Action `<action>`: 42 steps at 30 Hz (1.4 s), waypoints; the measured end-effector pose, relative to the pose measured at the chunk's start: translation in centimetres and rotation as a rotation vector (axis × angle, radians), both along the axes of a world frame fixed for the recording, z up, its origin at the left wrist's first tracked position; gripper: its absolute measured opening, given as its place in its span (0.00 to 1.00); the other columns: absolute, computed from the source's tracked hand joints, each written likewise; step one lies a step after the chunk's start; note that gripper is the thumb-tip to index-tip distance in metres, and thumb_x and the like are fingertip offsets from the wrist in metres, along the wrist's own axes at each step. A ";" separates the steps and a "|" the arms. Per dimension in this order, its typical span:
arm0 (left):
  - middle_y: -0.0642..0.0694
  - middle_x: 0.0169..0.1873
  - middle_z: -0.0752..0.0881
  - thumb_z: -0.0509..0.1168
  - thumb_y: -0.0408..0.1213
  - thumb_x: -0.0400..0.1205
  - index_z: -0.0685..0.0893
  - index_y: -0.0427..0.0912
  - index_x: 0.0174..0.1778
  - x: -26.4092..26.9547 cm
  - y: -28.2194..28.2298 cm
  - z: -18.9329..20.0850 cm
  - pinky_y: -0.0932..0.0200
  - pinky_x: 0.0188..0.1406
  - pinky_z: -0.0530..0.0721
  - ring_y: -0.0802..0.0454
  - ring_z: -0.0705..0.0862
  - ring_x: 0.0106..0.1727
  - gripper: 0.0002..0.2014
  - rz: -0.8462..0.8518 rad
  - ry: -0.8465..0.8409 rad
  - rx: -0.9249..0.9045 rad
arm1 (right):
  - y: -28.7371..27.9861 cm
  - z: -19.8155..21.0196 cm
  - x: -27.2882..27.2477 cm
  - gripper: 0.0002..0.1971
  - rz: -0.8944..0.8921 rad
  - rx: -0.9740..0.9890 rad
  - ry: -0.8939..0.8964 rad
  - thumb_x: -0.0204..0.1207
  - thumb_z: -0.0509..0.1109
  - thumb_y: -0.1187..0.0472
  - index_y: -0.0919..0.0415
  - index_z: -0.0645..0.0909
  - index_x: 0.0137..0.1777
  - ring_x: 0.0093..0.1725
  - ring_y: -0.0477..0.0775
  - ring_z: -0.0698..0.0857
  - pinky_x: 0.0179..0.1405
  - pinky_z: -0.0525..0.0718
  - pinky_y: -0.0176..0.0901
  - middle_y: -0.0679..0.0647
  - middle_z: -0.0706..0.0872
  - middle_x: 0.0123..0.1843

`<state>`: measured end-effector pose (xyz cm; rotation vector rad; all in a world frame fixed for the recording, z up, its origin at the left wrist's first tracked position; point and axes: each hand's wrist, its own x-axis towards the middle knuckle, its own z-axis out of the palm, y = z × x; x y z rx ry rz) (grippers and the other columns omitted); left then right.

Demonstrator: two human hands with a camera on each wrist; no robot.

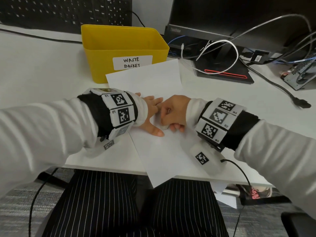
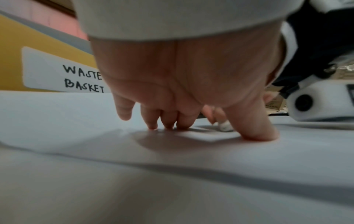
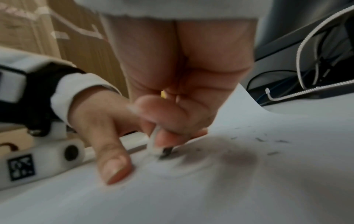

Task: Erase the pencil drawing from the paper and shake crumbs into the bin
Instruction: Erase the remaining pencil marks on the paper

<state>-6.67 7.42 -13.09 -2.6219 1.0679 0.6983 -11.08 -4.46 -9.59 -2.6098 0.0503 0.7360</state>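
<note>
I see the white desk (image 1: 42, 69) carrying a yellow bin (image 1: 123, 48) labelled "WASTE BASKET" toward its far edge. Just in front of the bin lies the paper (image 1: 153, 79), running back across the desk until its near corner hangs over the near edge. My left hand (image 1: 150, 115) is spread flat, fingertips (image 2: 153, 126) and thumb pressing the sheet down. My right hand (image 1: 174, 112) is curled around a white eraser (image 3: 153, 145), its tip on the paper. Dark crumbs (image 3: 272, 153) are scattered beside it.
</note>
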 end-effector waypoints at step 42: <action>0.54 0.83 0.38 0.60 0.68 0.73 0.35 0.54 0.82 -0.2 -0.2 -0.2 0.34 0.81 0.44 0.48 0.42 0.85 0.52 0.004 0.012 -0.017 | -2.0 -0.1 1.5 0.09 0.132 -0.099 0.003 0.67 0.73 0.65 0.55 0.79 0.29 0.12 0.43 0.76 0.26 0.81 0.36 0.53 0.83 0.25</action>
